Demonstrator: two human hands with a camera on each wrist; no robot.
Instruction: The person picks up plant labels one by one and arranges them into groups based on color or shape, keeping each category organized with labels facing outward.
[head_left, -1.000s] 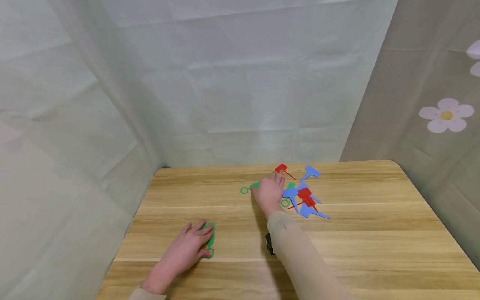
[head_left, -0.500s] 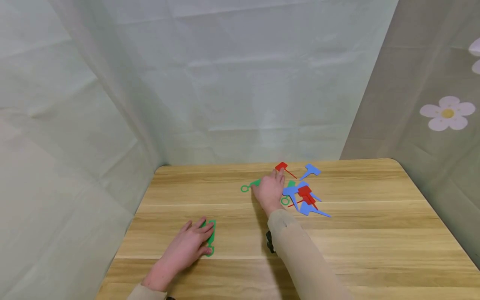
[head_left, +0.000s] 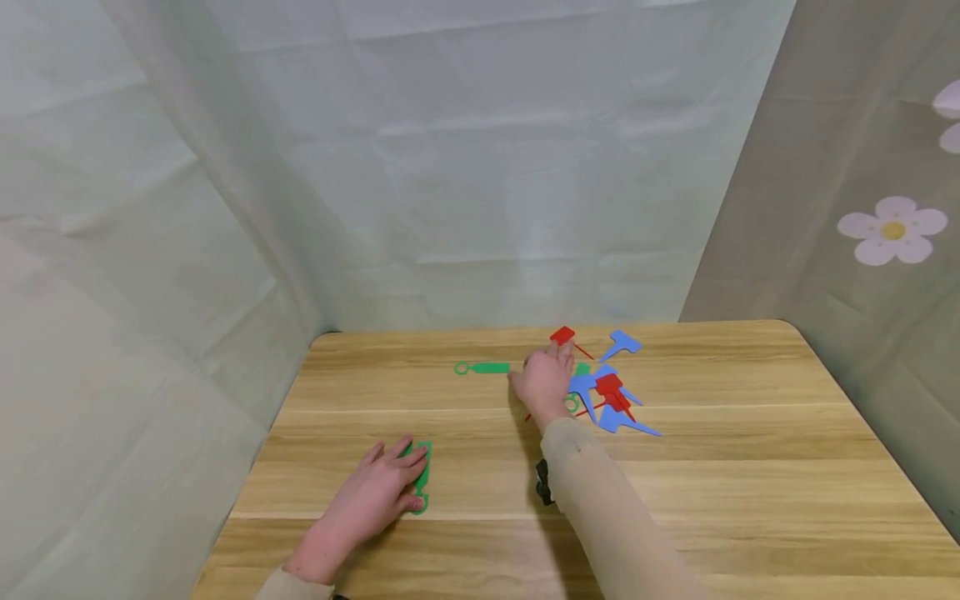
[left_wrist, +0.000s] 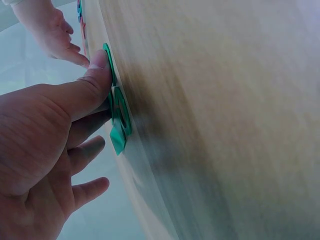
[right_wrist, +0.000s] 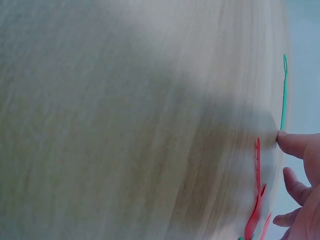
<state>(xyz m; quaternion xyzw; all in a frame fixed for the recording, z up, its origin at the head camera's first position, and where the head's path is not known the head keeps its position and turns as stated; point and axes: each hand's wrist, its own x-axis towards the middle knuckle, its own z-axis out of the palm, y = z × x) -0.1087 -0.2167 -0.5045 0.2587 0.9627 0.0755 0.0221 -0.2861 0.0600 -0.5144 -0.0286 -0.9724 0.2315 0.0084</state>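
My left hand (head_left: 378,483) rests on green ring-ended plant tags (head_left: 423,475) at the table's left, its fingers spread. In the left wrist view, the thumb (left_wrist: 97,82) lies on the green tags (left_wrist: 120,120). My right hand (head_left: 545,379) is low over the table by the pile, fingers extended. Its thumb tip is right at the end of a single green plant tag (head_left: 491,367) that points left; the right wrist view shows the thumb (right_wrist: 287,142) by that green tag (right_wrist: 284,100). Red plant tags (right_wrist: 258,175) lie below the right hand, partly hidden by it in the head view.
Right of my right hand lie blue T-shaped plant tags (head_left: 628,421), overlapping red tags (head_left: 610,386) and a green one (head_left: 582,368). Another red tag (head_left: 562,335) and a blue tag (head_left: 624,342) lie near the far edge. Curtains hang behind the wooden table (head_left: 750,467).
The single green tag has slid left and now shows out from under my right hand. The right hand has shifted slightly right, and a red tip shows beside its wrist. My left hand stays put.
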